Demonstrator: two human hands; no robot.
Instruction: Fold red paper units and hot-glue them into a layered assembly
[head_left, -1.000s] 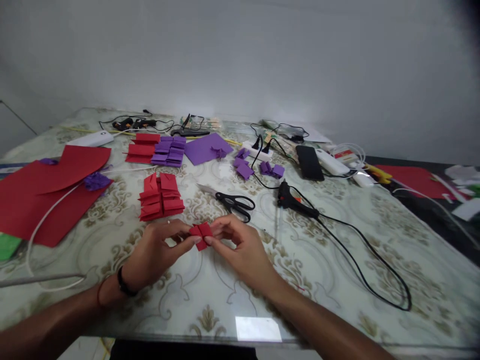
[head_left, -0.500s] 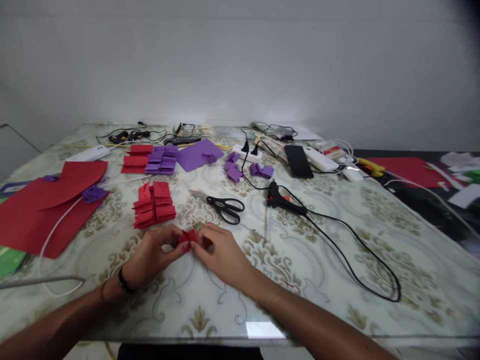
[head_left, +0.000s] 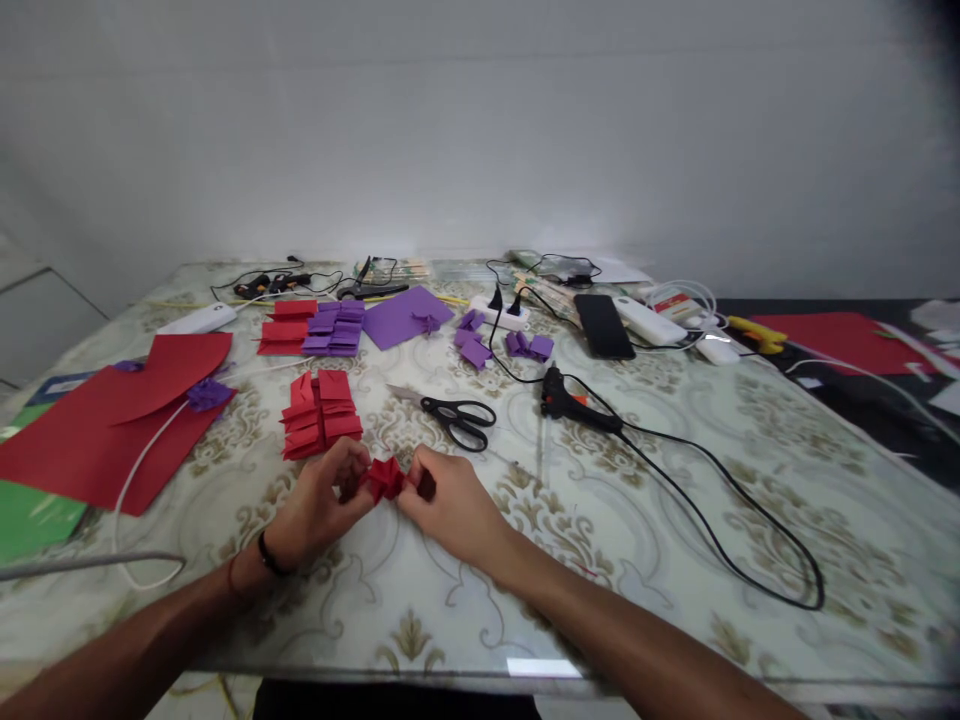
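Flowery table (head_left: 420, 600) stands before a pale wall (head_left: 450, 150), and over its nearer part the small red paper (head_left: 387, 477), which looked flatter one second ago, now rises in pointed folds, so the shaping seems to advance. Your left hand (head_left: 321, 508) pinches its left end and your right hand (head_left: 454, 507) its right end, fingertips closed on it, nearer to you than the scissors (head_left: 448, 408).

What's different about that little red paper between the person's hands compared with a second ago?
The red paper was a flatter folded piece; now its folds stand up in a puckered shape. Both the left hand and right hand still pinch it. The scissors and glue gun lie as before.
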